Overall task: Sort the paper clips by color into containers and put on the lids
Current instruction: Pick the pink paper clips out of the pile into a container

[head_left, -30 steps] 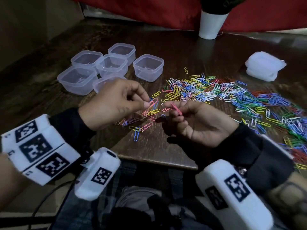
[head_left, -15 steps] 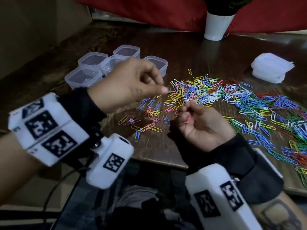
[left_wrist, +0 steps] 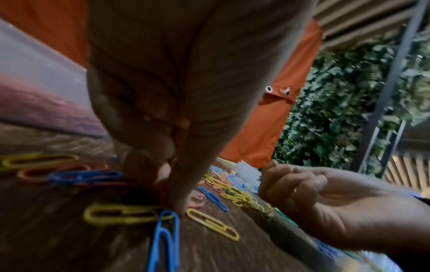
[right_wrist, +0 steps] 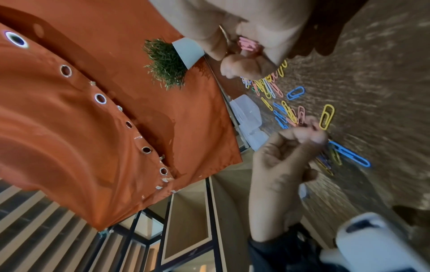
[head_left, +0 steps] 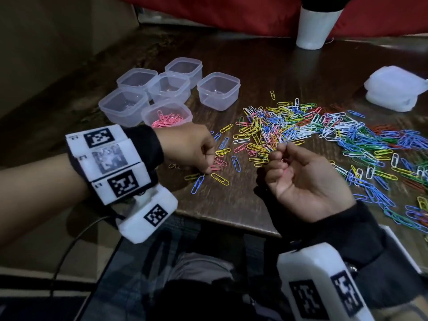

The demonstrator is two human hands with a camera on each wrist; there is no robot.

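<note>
Dark wood worktop point(head_left: 266, 66), pink-sorting step: left hand point(head_left: 187, 147) fingers pinching at pink clips point(head_left: 217, 163) just right of the pink-filled container point(head_left: 167, 117), right hand point(head_left: 301, 179) curled around collected pink ones; next, lift and drop them into that container.

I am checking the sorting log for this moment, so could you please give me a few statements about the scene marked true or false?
1. Only one container holds clips, and they are pink. True.
2. The right hand is empty. False: it holds pink clips in its curled fingers.
3. The left hand reaches into a container. False: its fingers are down on the table among loose clips.
4. The lids are stacked apart from the containers, at the far right. True.
5. A white pot stands at the table's far edge. True.
</note>
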